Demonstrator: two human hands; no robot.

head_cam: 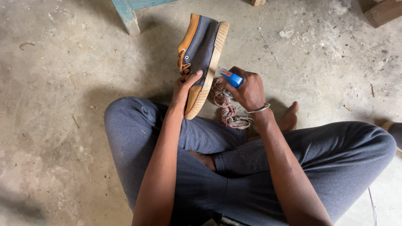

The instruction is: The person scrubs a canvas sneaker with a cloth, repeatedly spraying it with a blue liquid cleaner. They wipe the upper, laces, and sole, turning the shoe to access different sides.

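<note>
My left hand grips a shoe with a dark blue side, tan trim and a tan rubber sole, held upright on its side above my crossed legs. My right hand holds a small blue tube with its tip close to the edge of the shoe's sole. A metal bangle sits on my right wrist. A dirty, twisted rag lies on the floor just under the right hand.
I sit cross-legged in dark blue trousers on a rough concrete floor. A blue-painted wooden leg stands at the top left. A wooden block lies at the top right.
</note>
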